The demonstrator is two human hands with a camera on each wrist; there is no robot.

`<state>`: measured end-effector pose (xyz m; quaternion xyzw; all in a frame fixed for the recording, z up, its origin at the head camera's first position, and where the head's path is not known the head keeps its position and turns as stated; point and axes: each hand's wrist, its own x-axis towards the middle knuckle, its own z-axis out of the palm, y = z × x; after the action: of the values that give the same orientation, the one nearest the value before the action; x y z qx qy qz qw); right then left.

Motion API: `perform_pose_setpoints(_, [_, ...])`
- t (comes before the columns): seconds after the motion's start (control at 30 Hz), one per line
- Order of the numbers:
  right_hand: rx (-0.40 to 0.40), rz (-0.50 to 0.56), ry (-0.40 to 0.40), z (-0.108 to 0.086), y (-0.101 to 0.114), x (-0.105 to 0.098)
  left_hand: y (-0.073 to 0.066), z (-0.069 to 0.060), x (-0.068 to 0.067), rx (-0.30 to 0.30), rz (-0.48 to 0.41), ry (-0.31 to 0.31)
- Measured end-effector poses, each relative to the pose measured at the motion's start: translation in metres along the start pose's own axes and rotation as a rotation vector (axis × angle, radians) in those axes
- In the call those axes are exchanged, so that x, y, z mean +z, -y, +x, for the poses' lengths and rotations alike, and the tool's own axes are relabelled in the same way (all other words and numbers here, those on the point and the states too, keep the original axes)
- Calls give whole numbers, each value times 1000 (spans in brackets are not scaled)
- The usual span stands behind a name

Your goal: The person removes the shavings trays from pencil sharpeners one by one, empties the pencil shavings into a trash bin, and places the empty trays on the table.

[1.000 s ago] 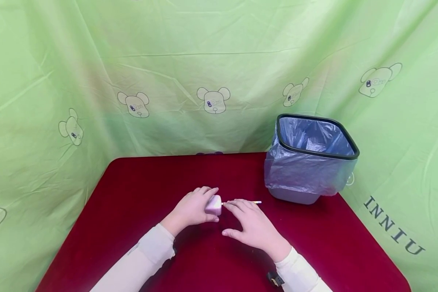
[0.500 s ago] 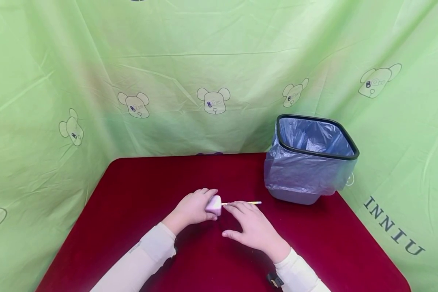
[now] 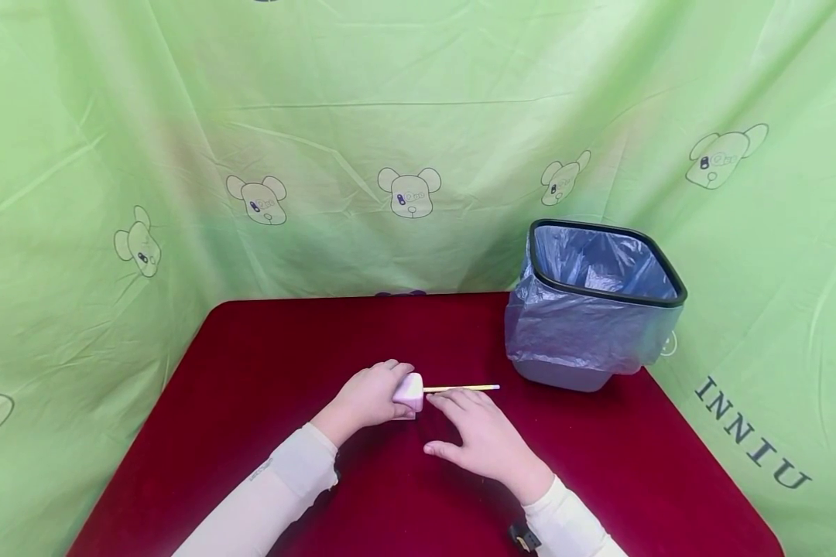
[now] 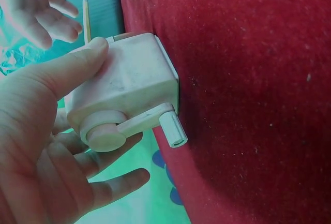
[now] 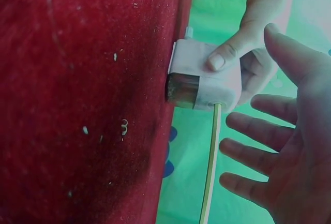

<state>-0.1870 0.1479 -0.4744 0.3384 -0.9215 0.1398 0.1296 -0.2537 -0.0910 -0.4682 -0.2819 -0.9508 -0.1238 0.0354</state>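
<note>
My left hand (image 3: 368, 396) grips a pale pink crank pencil sharpener (image 3: 409, 389) on the red table, thumb on one side and fingers on the other. Its crank handle (image 4: 174, 129) shows in the left wrist view. A clear shavings compartment (image 5: 183, 90) faces the right wrist camera. The tip end of a yellow pencil (image 3: 463, 387) sits in the sharpener's hole, hidden inside; its body extends right. Beside the pencil, my right hand (image 3: 484, 433) hovers with fingers spread and apart, holding nothing.
At the table's back right stands a waste bin (image 3: 560, 375) with a blue liner and black rim. Small crumbs and a curled shaving (image 5: 124, 127) lie on the red cloth (image 3: 320, 325). A green patterned curtain (image 3: 320, 139) surrounds the table.
My right fingers have dropped slightly from the pencil, exposing more of its length. The left hand stays on the sharpener, with its thumb shifted a little.
</note>
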Motion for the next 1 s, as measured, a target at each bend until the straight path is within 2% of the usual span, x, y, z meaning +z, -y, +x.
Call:
perform_pose_setpoints(0.43, [2,-53,-6,0,1,1,1,2,0,11,12,0])
perform_pose_setpoints(1.0, [30,-39,6,-1,0,4,-3,0,-5,14,4,-9])
